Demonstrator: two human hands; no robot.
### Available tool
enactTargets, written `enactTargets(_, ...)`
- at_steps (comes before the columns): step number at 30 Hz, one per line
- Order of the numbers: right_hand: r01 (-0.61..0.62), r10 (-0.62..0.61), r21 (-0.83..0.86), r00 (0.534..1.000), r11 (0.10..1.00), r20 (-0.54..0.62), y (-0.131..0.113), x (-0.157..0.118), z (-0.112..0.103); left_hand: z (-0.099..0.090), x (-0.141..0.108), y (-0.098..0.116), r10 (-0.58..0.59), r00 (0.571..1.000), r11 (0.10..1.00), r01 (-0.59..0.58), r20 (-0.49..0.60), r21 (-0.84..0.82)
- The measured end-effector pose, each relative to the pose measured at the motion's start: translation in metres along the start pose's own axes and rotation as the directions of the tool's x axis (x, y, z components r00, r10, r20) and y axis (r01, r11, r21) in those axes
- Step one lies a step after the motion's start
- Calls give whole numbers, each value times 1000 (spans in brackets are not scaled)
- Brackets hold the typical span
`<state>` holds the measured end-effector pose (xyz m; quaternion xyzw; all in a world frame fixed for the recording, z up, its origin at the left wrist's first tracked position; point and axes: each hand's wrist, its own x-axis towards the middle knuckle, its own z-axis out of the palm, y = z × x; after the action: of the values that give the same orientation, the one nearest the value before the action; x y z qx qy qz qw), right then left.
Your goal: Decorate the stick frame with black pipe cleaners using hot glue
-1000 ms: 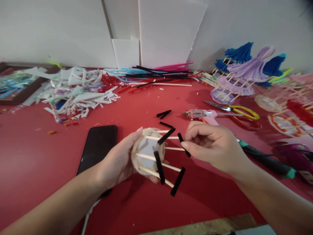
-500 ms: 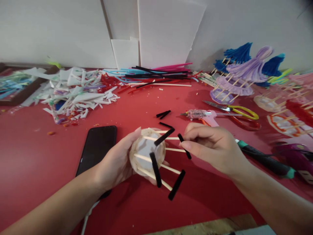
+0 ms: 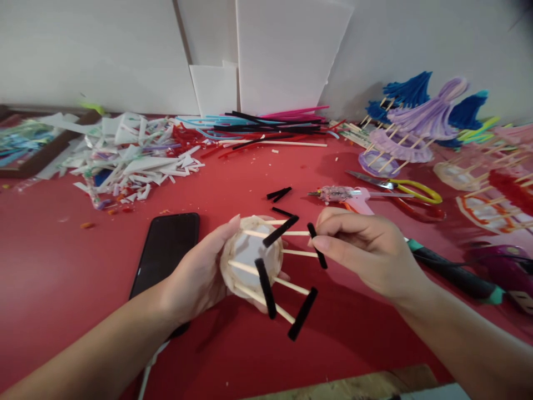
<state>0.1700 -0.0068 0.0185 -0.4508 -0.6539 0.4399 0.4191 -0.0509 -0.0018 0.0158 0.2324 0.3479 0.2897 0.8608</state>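
Several pale sticks [image 3: 295, 286] reach rightward from the round base [image 3: 228, 272] in the left hand [image 3: 204, 266], above the red table [image 3: 83, 289] and right of the phone [image 3: 169, 244]; the piece's long axis runs left to right, tipping slightly toward the wearer. The left fingers curl partly open around the base. The right hand's [image 3: 362, 250] fingers pinch nearly closed at a black strip [image 3: 320, 256] across two stick ends.

Glossy black phone [image 3: 169, 250], fuzzy matt black strips [image 3: 265, 289], smooth pale wooden sticks [image 3: 296, 286], smooth red tabletop [image 3: 233, 189].
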Motion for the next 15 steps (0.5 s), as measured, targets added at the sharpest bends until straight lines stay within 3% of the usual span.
enactTargets(6,-30,30,-6,999,1000,10,0,0,-1,-5,2,-3,4,996,997,3,92,-72)
enactTargets(15,-11,11,-17,1000,1000,16,2,-1,-2,-6,1,-2,18,992,998,-10,122,-66)
